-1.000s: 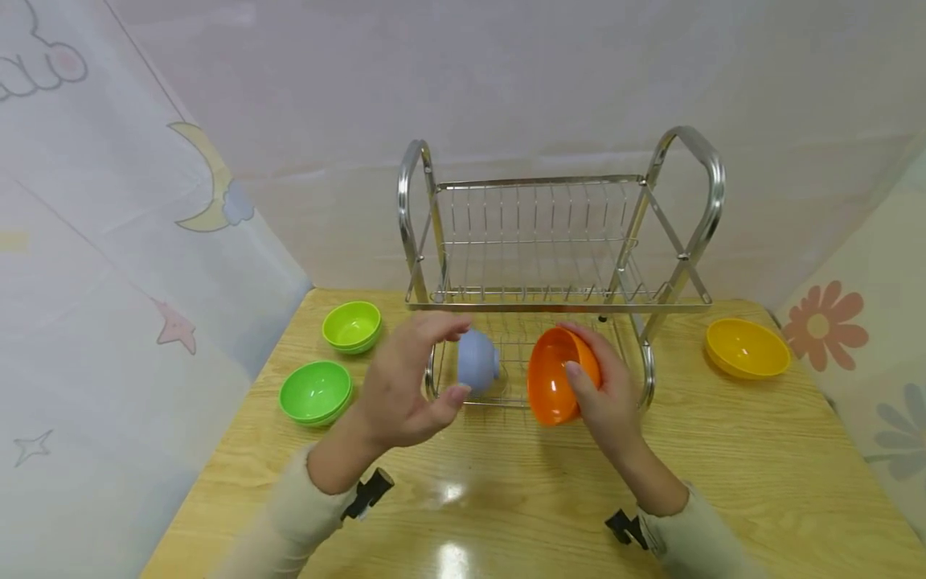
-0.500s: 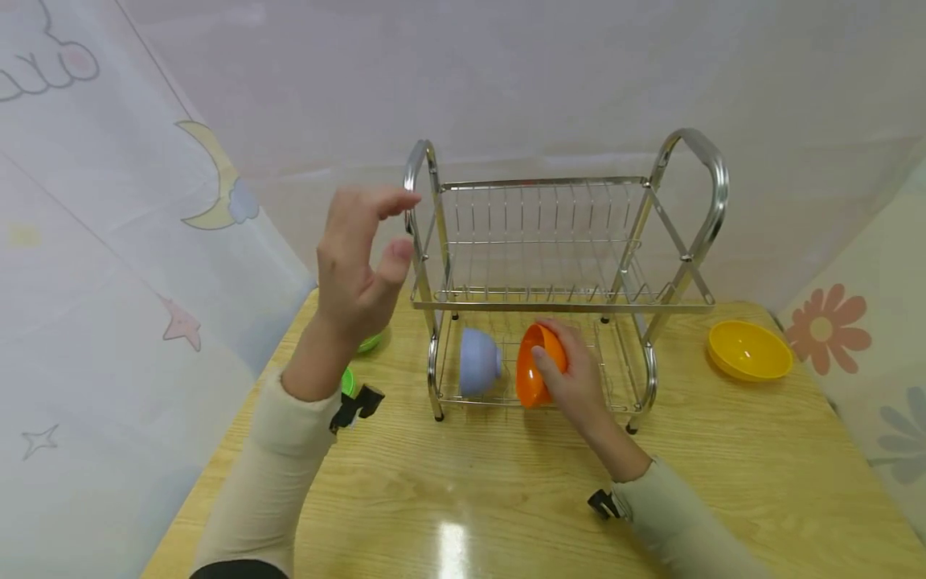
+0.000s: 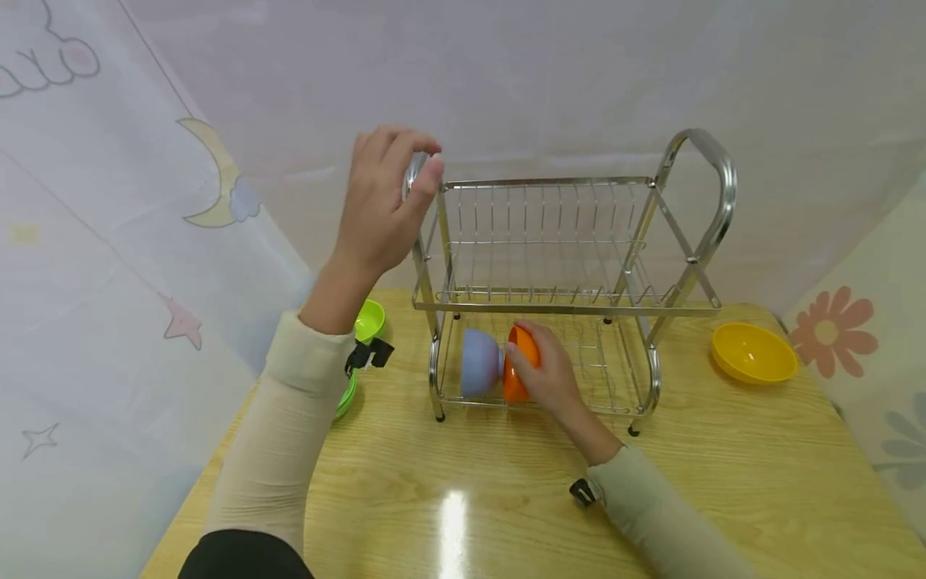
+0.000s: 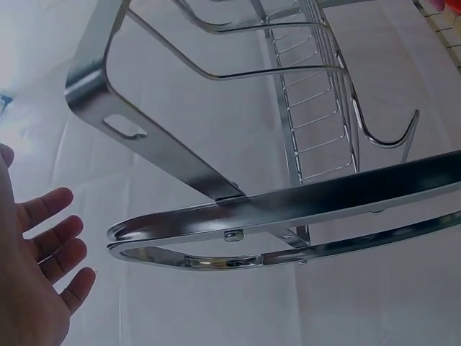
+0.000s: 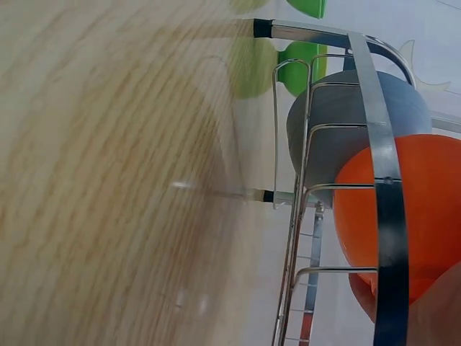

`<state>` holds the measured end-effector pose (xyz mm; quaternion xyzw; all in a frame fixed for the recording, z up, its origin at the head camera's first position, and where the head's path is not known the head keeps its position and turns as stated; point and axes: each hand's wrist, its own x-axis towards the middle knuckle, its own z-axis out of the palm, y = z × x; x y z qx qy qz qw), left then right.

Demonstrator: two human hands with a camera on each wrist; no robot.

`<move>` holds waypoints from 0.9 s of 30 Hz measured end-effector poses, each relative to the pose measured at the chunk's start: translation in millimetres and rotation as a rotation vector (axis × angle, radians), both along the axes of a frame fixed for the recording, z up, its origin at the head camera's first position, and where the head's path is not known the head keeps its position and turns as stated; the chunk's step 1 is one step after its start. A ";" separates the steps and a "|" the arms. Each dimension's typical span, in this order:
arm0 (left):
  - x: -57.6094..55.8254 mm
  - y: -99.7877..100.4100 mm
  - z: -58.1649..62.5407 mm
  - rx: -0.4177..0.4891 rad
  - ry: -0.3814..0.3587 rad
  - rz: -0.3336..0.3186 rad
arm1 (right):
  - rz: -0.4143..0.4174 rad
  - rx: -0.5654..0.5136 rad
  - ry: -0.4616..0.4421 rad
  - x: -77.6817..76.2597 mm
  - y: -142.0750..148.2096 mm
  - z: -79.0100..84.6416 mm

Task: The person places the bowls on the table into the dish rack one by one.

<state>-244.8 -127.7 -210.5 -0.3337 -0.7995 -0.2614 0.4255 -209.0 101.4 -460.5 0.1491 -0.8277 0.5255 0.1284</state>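
Note:
My right hand (image 3: 546, 370) grips an orange bowl (image 3: 518, 366) tipped on its side on the lower tier of a metal dish rack (image 3: 564, 309). Left of it, close against its open side, a light blue bowl (image 3: 480, 363) stands on edge in the same tier. In the right wrist view the orange bowl (image 5: 392, 202) overlaps the blue one (image 5: 317, 130) behind the rack's front bar. My left hand (image 3: 383, 201) is raised at the rack's upper left handle, fingers loosely bent. The left wrist view shows those fingers (image 4: 61, 241) apart from the metal frame, holding nothing.
Green bowls (image 3: 370, 320) stand on the wooden table (image 3: 434, 490) left of the rack, partly hidden by my left arm. A yellow bowl (image 3: 754, 354) sits at the right. The rack's upper wire tier (image 3: 542, 241) overhangs the bowls.
My right hand has carried the orange bowl leftward into the lower tier, up to the blue bowl. The left hand has risen from in front of the rack to its upper left handle.

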 end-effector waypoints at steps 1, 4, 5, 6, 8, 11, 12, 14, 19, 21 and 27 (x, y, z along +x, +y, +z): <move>-2.7 0.9 1.7 -0.010 -0.036 0.016 | -0.005 0.012 -0.003 -0.8 -1.1 -0.2; -9.5 3.2 6.0 -0.033 -0.141 0.066 | -0.011 0.046 -0.012 -3.4 -4.0 -1.2; -11.1 4.1 7.3 -0.035 -0.176 0.081 | -0.010 0.056 -0.018 -4.0 -4.8 -1.7; -12.5 5.0 8.7 -0.038 -0.210 0.100 | -0.010 0.066 -0.028 -4.7 -5.7 -2.3; -15.1 7.0 11.1 -0.042 -0.257 0.135 | -0.005 0.082 -0.052 -6.3 -7.6 -3.7; -18.1 10.1 14.5 -0.042 -0.318 0.177 | 0.010 0.102 -0.081 -8.4 -10.5 -5.9; -18.9 11.1 15.7 -0.046 -0.339 0.194 | 0.018 0.105 -0.090 -9.1 -11.5 -6.4; -20.9 13.2 17.6 -0.055 -0.374 0.217 | 0.035 0.114 -0.095 -10.2 -13.3 -6.6; -24.9 16.5 18.7 -0.089 -0.441 0.255 | 0.064 0.132 -0.101 -11.6 -16.4 -7.2; -26.1 16.1 17.5 -0.102 -0.462 0.264 | 0.076 0.136 -0.109 -11.8 -17.2 -7.3; -30.0 14.6 13.5 -0.130 -0.516 0.279 | 0.133 0.152 -0.147 -12.7 -19.9 -7.2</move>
